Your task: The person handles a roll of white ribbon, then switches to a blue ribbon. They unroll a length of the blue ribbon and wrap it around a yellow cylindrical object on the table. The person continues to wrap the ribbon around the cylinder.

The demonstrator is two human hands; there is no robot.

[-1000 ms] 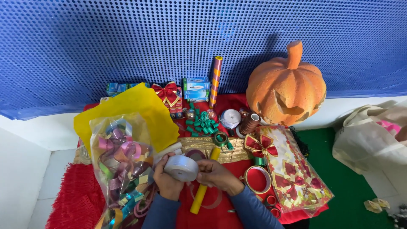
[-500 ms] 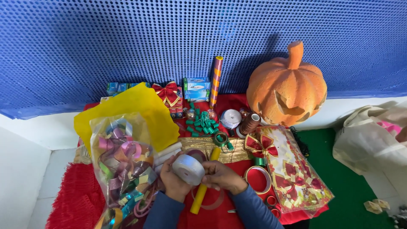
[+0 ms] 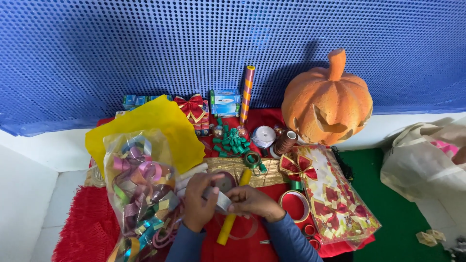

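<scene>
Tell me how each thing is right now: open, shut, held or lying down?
Silver ribbon roll: held in both hands.
Left hand: gripping the roll.
Right hand: gripping the roll.
Clear bag of ribbon curls: lying down, full.
Orange pumpkin: upright.
Striped tube: standing against the wall.
Yellow stick: lying flat.

The tape roll between the left hand and right hand looks silvery and glossy. The bag of ribbon curls is clear, shiny plastic; the curls inside gleam like foil. The sheet is matt yellow paper. The pumpkin has a rough, grainy orange surface. The red cloth looks shaggy and fringed. The bow packet is glossy film. The wall is dimpled blue foam.
</scene>
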